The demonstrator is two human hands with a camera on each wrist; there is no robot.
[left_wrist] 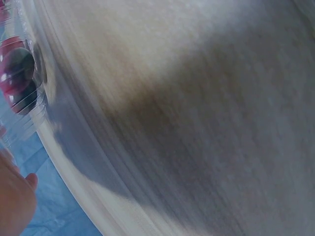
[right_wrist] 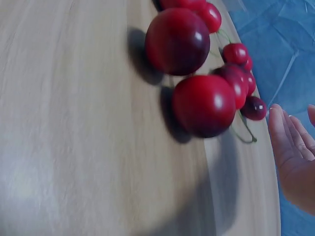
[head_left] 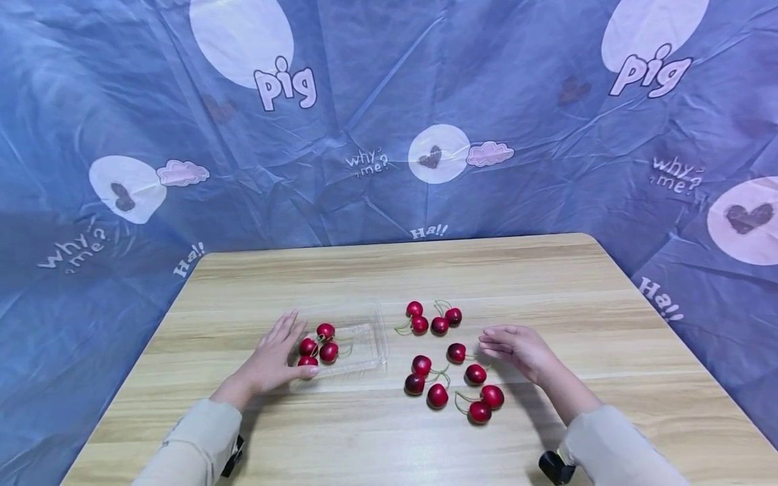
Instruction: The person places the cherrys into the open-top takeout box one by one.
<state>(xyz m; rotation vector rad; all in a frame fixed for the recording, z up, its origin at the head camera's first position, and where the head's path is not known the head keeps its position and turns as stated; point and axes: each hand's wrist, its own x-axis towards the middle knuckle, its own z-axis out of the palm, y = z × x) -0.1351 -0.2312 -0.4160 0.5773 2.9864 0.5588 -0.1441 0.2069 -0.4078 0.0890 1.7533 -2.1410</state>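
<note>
A clear plastic box (head_left: 367, 345) lies on the table with several red cherries (head_left: 329, 352) gathered in its left half. My left hand (head_left: 272, 356) is at the box's left end, fingers spread along that side and the thumb by the near corner. In the left wrist view, cherries (left_wrist: 16, 70) show through the box wall, and only part of the hand (left_wrist: 15, 199) is visible. My right hand (head_left: 521, 349) hovers right of the loose cherries, its fingers extended and nothing in its grasp. Closest to its fingertips is a dark red cherry (head_left: 456, 352) with a stem.
Loose cherries with green stems lie right of the box: some behind (head_left: 419, 325), others nearer the front (head_left: 437, 396) and front right (head_left: 479, 412). Light wood forms the tabletop (head_left: 340, 439). Behind its far edge hangs a blue printed cloth (head_left: 365, 202).
</note>
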